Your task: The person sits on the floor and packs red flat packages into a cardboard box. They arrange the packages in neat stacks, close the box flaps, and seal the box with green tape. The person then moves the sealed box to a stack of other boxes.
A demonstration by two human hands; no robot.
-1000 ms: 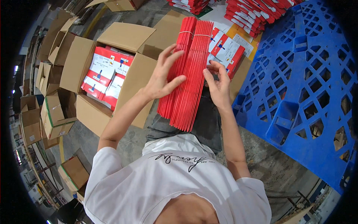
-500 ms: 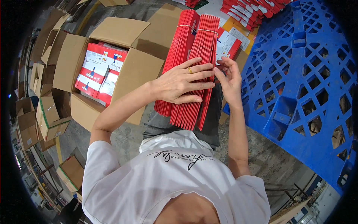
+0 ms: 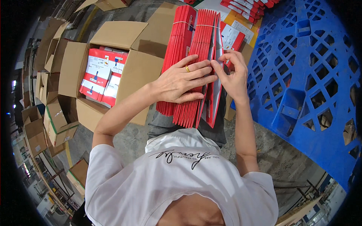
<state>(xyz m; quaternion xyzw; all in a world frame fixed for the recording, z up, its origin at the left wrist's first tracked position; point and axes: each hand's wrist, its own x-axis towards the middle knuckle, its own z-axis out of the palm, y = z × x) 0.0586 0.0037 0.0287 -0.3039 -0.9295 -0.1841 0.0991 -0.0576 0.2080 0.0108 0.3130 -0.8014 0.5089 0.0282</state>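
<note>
Two bundles of flat red-and-white card sleeves lie across my lap, each tied with a thin band. My left hand (image 3: pixel 184 82) rests flat on the right bundle (image 3: pixel 201 37), fingers apart, a gold ring on one of them. The left bundle (image 3: pixel 180 41) sits right beside it, partly under that hand. On the right side, an outermost card sleeve (image 3: pixel 214 101) stands away from the others, its pale inner face showing. My right hand (image 3: pixel 232 73) has thumb and fingers curled at the upper part of this sleeve's edge. Its fingertips are partly hidden.
An open cardboard box (image 3: pixel 141 79) at my left holds more red-and-white sleeves (image 3: pixel 98 77). A blue plastic pallet (image 3: pixel 301 75) fills the right side. Red-and-white sleeves (image 3: pixel 245 7) are piled at the far end. Several empty cartons (image 3: pixel 60 118) stand farther left.
The outermost sleeve has swung away from the right bundle, opening a gap with pale inner faces. My right hand has moved slightly right with it; my left stays on the bundle.
</note>
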